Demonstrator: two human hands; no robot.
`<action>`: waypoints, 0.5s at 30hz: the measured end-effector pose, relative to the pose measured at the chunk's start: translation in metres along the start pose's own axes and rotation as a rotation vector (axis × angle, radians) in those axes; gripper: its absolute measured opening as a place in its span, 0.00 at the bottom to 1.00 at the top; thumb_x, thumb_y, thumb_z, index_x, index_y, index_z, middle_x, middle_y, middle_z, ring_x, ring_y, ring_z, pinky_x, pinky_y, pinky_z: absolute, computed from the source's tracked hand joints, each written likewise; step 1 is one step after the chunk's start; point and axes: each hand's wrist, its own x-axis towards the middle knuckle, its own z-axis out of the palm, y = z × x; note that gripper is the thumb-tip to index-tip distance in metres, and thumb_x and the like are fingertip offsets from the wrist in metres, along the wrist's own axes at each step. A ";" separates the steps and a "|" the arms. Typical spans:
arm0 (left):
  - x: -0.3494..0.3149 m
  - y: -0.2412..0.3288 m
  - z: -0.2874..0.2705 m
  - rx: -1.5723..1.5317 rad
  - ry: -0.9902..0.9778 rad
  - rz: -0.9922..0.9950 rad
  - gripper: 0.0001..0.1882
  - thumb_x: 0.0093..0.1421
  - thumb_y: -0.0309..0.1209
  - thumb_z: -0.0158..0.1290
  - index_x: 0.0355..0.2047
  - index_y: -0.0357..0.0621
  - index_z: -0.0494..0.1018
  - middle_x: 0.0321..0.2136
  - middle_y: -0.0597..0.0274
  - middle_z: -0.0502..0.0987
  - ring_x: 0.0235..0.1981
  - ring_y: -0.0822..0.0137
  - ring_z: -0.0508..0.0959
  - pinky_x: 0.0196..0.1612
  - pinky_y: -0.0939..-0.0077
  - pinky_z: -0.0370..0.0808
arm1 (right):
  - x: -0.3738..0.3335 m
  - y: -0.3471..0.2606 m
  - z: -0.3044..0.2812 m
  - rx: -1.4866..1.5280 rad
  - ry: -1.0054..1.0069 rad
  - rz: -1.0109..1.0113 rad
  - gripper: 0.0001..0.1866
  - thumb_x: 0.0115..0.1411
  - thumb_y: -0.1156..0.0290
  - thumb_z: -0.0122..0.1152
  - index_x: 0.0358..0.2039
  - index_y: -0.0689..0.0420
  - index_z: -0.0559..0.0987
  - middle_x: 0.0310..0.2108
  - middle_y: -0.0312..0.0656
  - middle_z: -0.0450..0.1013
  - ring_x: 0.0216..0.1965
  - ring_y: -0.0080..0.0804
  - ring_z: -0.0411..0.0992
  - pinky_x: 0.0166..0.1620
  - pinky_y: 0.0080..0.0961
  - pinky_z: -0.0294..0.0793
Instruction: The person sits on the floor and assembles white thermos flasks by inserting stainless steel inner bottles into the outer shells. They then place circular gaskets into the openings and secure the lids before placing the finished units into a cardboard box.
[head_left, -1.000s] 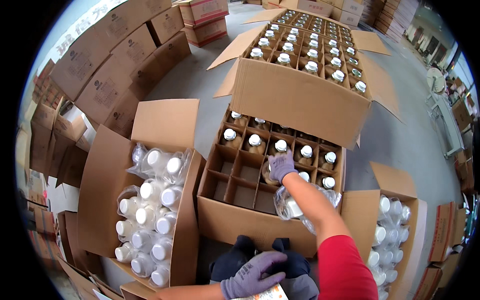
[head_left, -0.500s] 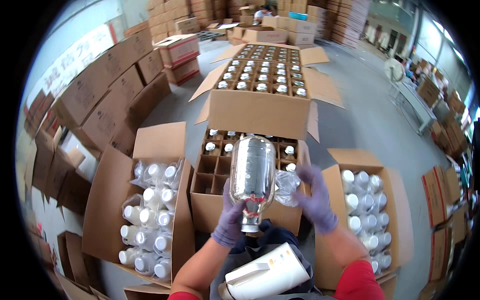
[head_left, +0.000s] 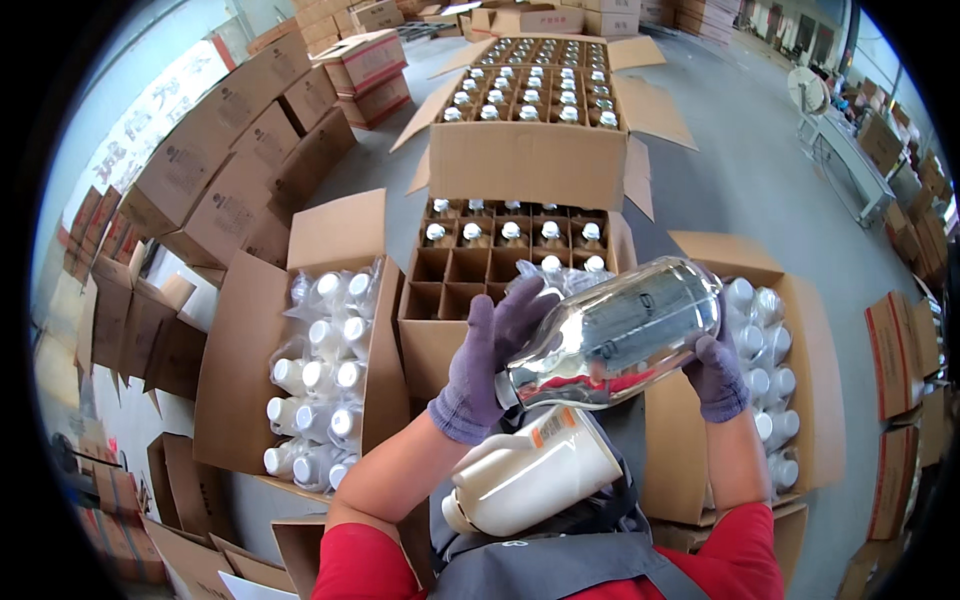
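A silvered glass flask liner (head_left: 625,335) is held tilted above my lap, its neck toward the lower left and its rounded base toward the upper right. My right hand (head_left: 718,370), in a purple glove, is closed around the base end. Beside the neck, my left hand (head_left: 480,350) has its fingers stretched apart, with the neck close against the palm. Across my lap lies a white jug-shaped flask body (head_left: 545,475) with a handle. Behind the liner stands a divided carton (head_left: 430,335), holding several white-capped bottles and some vacant compartments. Clear plastic wrap (head_left: 560,280) partly covers its near right.
Open cartons of white-capped items in clear bags stand at left (head_left: 235,380) and right (head_left: 815,370). A further divided carton (head_left: 525,160) full of capped bottles stands beyond. Stacked cardboard boxes (head_left: 220,150) line the left side. A grey bench (head_left: 850,165) stands far right.
The liner has turned from upright, neck down, to a slant and moved right. My right hand has closed on its base; my left hand has loosened its grip and spread its fingers. The view has shifted.
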 end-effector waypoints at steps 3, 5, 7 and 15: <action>-0.007 -0.006 0.030 0.102 -0.022 -0.019 0.49 0.61 0.70 0.29 0.68 0.42 0.50 0.65 0.45 0.56 0.66 0.54 0.58 0.69 0.61 0.52 | -0.036 0.009 -0.031 0.094 0.108 0.065 0.53 0.48 0.40 0.68 0.66 0.57 0.57 0.62 0.42 0.61 0.62 0.39 0.61 0.63 0.40 0.61; -0.016 -0.006 -0.009 0.596 -0.170 0.024 0.47 0.62 0.66 0.38 0.69 0.44 0.49 0.66 0.48 0.54 0.68 0.53 0.55 0.69 0.59 0.52 | -0.060 0.026 -0.100 0.278 0.149 0.151 0.46 0.55 0.41 0.62 0.65 0.56 0.59 0.61 0.42 0.63 0.61 0.41 0.62 0.63 0.42 0.62; -0.039 0.003 -0.072 1.001 -0.235 0.058 0.48 0.58 0.62 0.50 0.68 0.43 0.51 0.67 0.48 0.52 0.69 0.50 0.52 0.69 0.57 0.47 | -0.089 0.031 -0.151 0.368 0.220 0.138 0.36 0.58 0.46 0.61 0.60 0.52 0.64 0.55 0.41 0.67 0.55 0.40 0.67 0.58 0.42 0.68; -0.142 -0.020 -0.096 1.487 -0.419 -0.047 0.45 0.45 0.55 0.66 0.60 0.47 0.68 0.65 0.41 0.54 0.67 0.37 0.49 0.67 0.45 0.48 | -0.119 0.050 -0.065 0.013 0.067 0.360 0.40 0.51 0.69 0.64 0.65 0.52 0.59 0.58 0.41 0.62 0.60 0.35 0.63 0.60 0.33 0.67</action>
